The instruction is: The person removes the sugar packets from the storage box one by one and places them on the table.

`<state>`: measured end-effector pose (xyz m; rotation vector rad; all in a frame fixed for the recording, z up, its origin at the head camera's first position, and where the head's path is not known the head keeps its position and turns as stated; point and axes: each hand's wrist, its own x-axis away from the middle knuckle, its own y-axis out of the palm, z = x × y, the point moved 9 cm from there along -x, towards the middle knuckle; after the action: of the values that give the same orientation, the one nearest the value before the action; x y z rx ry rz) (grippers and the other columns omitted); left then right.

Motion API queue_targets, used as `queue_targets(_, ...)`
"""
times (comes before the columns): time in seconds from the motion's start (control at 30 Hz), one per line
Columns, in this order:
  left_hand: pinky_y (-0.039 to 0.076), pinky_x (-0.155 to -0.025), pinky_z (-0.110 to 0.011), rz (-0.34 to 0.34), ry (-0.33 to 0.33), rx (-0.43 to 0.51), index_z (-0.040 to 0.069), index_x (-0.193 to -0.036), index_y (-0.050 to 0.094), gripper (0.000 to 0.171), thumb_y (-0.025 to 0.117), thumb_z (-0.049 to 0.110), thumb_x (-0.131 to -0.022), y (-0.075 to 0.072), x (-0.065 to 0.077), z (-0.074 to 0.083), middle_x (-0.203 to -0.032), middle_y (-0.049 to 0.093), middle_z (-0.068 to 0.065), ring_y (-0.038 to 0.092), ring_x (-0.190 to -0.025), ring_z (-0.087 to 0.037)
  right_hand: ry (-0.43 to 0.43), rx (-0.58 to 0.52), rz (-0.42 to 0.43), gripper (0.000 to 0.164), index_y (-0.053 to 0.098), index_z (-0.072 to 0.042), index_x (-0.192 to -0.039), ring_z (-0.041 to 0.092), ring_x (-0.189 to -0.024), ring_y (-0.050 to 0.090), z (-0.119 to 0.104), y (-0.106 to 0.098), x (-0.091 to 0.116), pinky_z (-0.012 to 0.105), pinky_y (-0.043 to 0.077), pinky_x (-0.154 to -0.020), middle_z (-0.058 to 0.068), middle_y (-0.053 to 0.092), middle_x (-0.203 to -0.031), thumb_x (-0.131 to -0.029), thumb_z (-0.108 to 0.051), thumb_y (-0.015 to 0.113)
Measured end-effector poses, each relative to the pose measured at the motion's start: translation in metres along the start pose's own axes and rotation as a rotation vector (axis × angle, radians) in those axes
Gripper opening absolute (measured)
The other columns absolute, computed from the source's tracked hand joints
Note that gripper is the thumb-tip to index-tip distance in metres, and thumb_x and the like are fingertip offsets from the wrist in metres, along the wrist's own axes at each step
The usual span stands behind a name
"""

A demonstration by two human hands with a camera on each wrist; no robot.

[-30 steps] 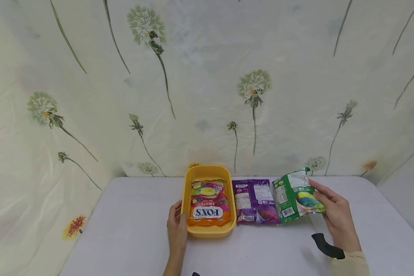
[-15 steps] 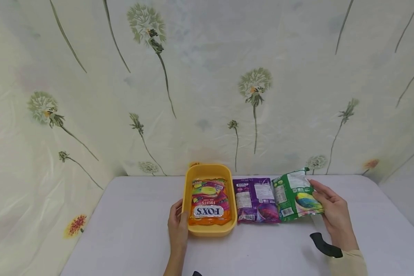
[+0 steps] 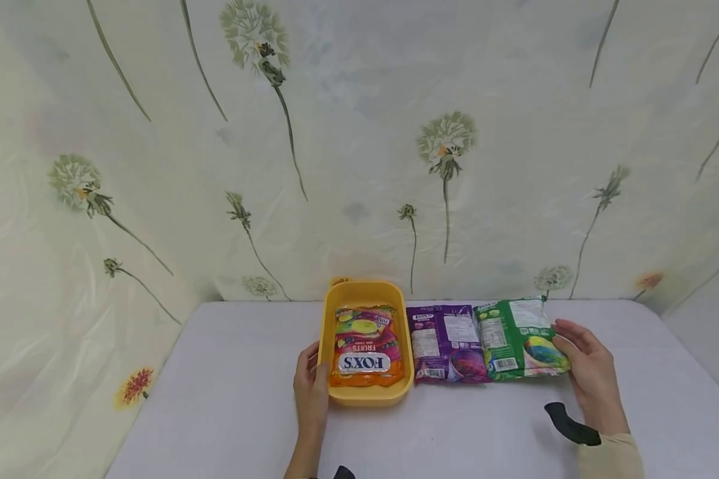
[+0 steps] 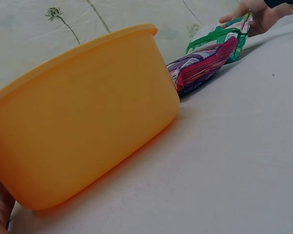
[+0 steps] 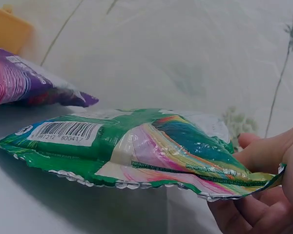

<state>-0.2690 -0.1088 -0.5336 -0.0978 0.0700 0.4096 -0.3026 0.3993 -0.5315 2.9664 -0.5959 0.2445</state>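
My left hand point(image 3: 310, 389) holds the left side of a yellow plastic tub point(image 3: 370, 401), its fingers point(image 4: 2, 204) by the lower wall in the left wrist view. Inside the tub lies an orange-red bag of Fox's fruit candy point(image 3: 365, 346), its lettering upside down in the head view. My right hand point(image 3: 593, 369) pinches the right edge of a green candy bag point(image 3: 518, 339) between thumb and fingers. That bag's printed back and barcode face up, and its right end is tilted up in the right wrist view.
A purple candy bag point(image 3: 449, 342) lies between the tub and the green bag, back side up. All stand on a white-covered table point(image 3: 455, 432). Behind rises a flower-printed cloth point(image 3: 347, 166). A black curved piece point(image 3: 569, 426) sits by the right wrist.
The green bag has come down flatter and turned straighter beside the purple bag, still in my right hand. My left hand has stayed at the tub. The head view has shifted slightly.
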Motion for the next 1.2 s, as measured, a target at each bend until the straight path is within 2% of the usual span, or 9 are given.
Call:
queue_targets(0.2, 0.045, -0.096, -0.015, -0.006, 0.010, 0.011, 0.020, -0.129, 0.052, 0.037, 0.051, 0.010, -0.092, -0.001, 0.000, 0.001, -0.130, 0.056, -0.001, 0.054, -0.118, -0.016, 0.017, 0.150, 0.029, 0.047, 0.052, -0.023, -0.134, 0.003, -0.111, 0.042, 0.002, -0.001, -0.002, 0.004, 0.041, -0.070, -0.018, 0.052, -0.117, -0.089, -0.028, 0.064)
queue_targets(0.33, 0.044, -0.094, -0.010, -0.007, 0.011, 0.021, 0.020, -0.129, 0.052, 0.037, 0.051, 0.010, -0.093, -0.001, 0.000, 0.001, -0.130, 0.056, -0.001, 0.055, -0.118, -0.016, 0.050, 0.272, 0.046, 0.046, 0.051, -0.026, -0.135, 0.009, -0.118, 0.039, 0.003, 0.000, -0.001, 0.007, 0.038, -0.073, -0.012, 0.048, -0.130, -0.091, -0.034, 0.059)
queue_targets(0.43, 0.044, -0.095, -0.011, -0.007, 0.011, 0.021, 0.020, -0.128, 0.052, 0.037, 0.051, 0.011, -0.092, -0.001, 0.000, 0.002, -0.130, 0.056, 0.000, 0.054, -0.117, -0.015, 0.074, 0.348, 0.046, 0.046, 0.046, -0.029, -0.138, 0.016, -0.126, 0.035, 0.004, -0.001, -0.002, 0.017, 0.039, -0.089, -0.007, 0.042, -0.142, -0.094, -0.038, 0.052)
queue_targets(0.53, 0.044, -0.096, -0.014, -0.011, 0.010, 0.019, 0.022, -0.129, 0.052, 0.037, 0.051, 0.012, -0.093, 0.000, -0.001, 0.003, -0.130, 0.056, 0.002, 0.054, -0.118, -0.014, 0.055, 0.459, 0.043, 0.048, 0.042, -0.028, -0.142, 0.021, -0.130, 0.034, 0.003, -0.001, -0.002, 0.029, 0.039, -0.097, 0.000, 0.037, -0.149, -0.096, -0.041, 0.045)
queue_targets(0.7, 0.046, -0.097, -0.017, -0.015, 0.013, 0.021, 0.023, -0.128, 0.052, 0.038, 0.051, 0.012, -0.092, 0.001, -0.002, 0.004, -0.129, 0.056, 0.003, 0.054, -0.117, -0.014, -0.035, 0.607, 0.037, 0.051, 0.039, -0.019, -0.144, 0.026, -0.126, 0.039, -0.005, 0.002, -0.001, 0.028, 0.041, -0.088, 0.013, 0.037, -0.149, -0.097, -0.040, 0.040)
queue_targets(0.73, 0.046, -0.096, -0.018, -0.014, 0.014, 0.019, 0.023, -0.128, 0.052, 0.038, 0.051, 0.012, -0.092, 0.001, -0.002, 0.004, -0.129, 0.057, 0.003, 0.055, -0.117, -0.014, -0.050, 0.624, 0.038, 0.051, 0.038, -0.018, -0.144, 0.027, -0.126, 0.039, -0.006, 0.003, 0.000, 0.030, 0.041, -0.090, 0.014, 0.037, -0.149, -0.098, -0.039, 0.040)
queue_targets(0.93, 0.047, -0.095, -0.017, -0.010, 0.015, 0.011, 0.023, -0.128, 0.052, 0.038, 0.052, 0.012, -0.092, 0.000, -0.002, 0.001, -0.128, 0.057, 0.004, 0.055, -0.116, -0.013, -0.111, 0.604, 0.050, 0.050, 0.030, -0.017, -0.148, 0.033, -0.138, 0.031, -0.015, 0.007, 0.007, 0.053, 0.034, -0.107, 0.016, 0.032, -0.152, -0.098, -0.021, 0.036)
queue_targets(1.07, 0.046, -0.095, -0.016, -0.011, 0.005, 0.018, 0.022, -0.128, 0.052, 0.038, 0.052, 0.012, -0.092, 0.000, -0.002, 0.000, -0.128, 0.057, 0.004, 0.055, -0.116, -0.012, -0.146, 0.573, 0.065, 0.053, 0.031, -0.023, -0.148, 0.026, -0.142, 0.028, -0.022, 0.010, 0.013, 0.050, 0.033, -0.109, 0.008, 0.031, -0.154, -0.096, -0.012, 0.034)
queue_targets(1.2, 0.047, -0.098, -0.021, -0.015, -0.003, 0.022, 0.022, -0.128, 0.052, 0.038, 0.052, 0.011, -0.091, 0.000, -0.001, -0.001, -0.128, 0.057, 0.004, 0.055, -0.117, -0.013, -0.187, 0.544, 0.071, 0.053, 0.035, -0.027, -0.145, 0.015, -0.140, 0.032, -0.029, 0.014, 0.019, 0.043, 0.033, -0.111, -0.002, 0.036, -0.152, -0.095, -0.011, 0.034)
